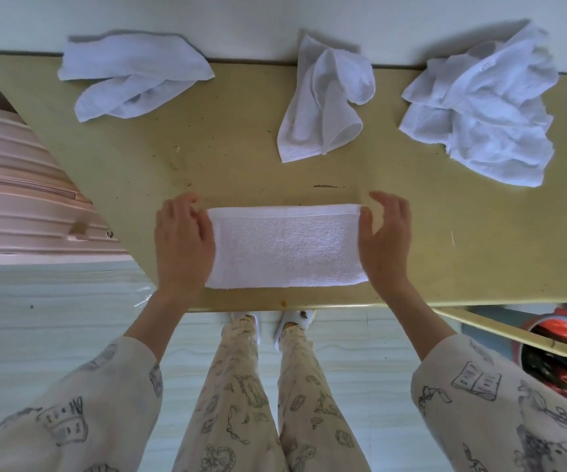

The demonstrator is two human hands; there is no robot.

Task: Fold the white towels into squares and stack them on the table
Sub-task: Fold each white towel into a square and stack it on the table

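Observation:
A white towel (287, 246), folded into a long rectangle, lies flat near the front edge of the yellowish table (462, 253). My left hand (181, 241) rests at its left end, fingers spread over the edge. At the towel's right end my right hand (386, 238) touches the edge with its thumb, fingers apart and slightly raised. Three unfolded white towels lie crumpled along the far edge: one at the left (132, 76), one in the middle (326, 100), one at the right (483, 110).
A pink ribbed suitcase (20, 185) stands left of the table. Under the table's right end sits a bucket (558, 356) lined with a red bag. A wall runs directly behind the table. My legs and white shoes are below the front edge.

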